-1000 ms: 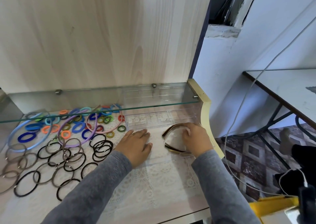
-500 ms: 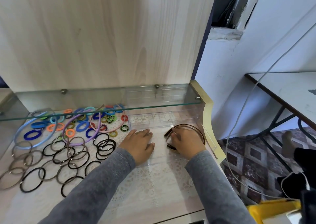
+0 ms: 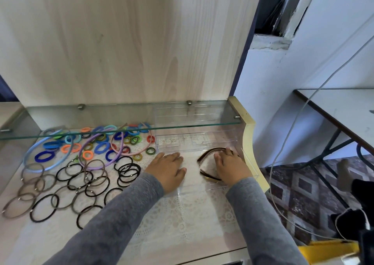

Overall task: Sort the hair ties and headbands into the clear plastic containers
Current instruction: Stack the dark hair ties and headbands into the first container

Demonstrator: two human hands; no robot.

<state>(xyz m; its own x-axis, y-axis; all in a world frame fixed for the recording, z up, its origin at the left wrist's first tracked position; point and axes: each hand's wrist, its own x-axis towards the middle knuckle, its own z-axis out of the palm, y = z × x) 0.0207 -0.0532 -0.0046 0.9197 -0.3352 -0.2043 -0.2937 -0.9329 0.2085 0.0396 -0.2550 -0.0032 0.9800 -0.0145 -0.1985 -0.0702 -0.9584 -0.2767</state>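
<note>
A brown headband [image 3: 210,151] lies flat inside the front clear plastic container [image 3: 251,176], its ends pointing left. My right hand [image 3: 231,166] rests flat over the headband's right part and hides it. My left hand [image 3: 169,168] lies flat on the lace cloth by the container's left edge and holds nothing. A second clear container [image 3: 194,142] stands behind, under the glass shelf. Left of my hands lie several black hair ties [image 3: 129,171], brown ones [image 3: 32,183] and coloured ones [image 3: 101,147], plus a blue headband [image 3: 45,166], a lilac one [image 3: 89,143] and a pink one [image 3: 119,150].
A glass shelf [image 3: 121,132] overhangs the back of the table, low above the coloured ties and the rear container. The table's cream edge [image 3: 250,141] curves just right of the front container. A white cable [image 3: 283,143] hangs beyond it, near another table [image 3: 344,106].
My right hand has turned the brown headband and laid it down flat in the front container, and its fingers now lie flat on it. My left hand has stayed put.
</note>
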